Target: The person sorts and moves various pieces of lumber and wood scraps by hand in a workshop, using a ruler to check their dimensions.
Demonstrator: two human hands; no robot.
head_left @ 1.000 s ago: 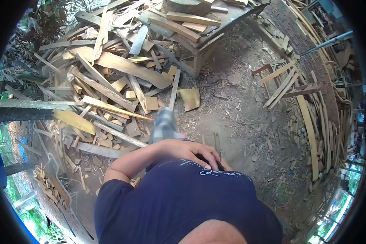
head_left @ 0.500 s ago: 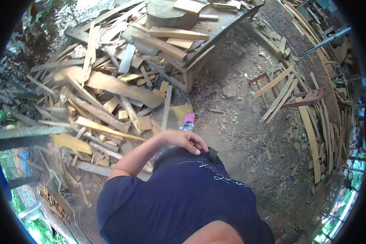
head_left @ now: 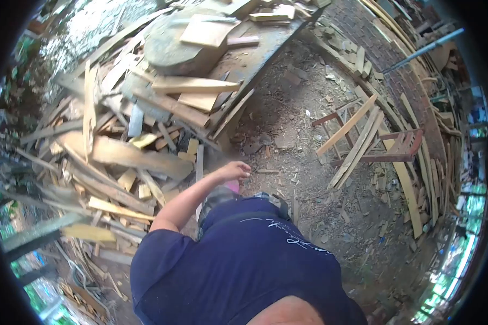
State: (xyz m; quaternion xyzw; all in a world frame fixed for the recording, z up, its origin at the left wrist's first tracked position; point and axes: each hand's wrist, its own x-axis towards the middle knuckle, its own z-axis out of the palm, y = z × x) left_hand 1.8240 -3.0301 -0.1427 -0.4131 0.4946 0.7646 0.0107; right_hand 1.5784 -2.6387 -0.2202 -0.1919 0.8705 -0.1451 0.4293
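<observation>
Seemingly empty left hand (head_left: 234,171) beside wood scraps (head_left: 119,154), fingers (head_left: 246,169) half-curled; right hand unseen.

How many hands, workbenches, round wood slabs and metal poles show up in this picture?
Hands: 1, the left hand
Workbench: 1
Round wood slab: 1
Metal pole: 1
Total: 4
</observation>
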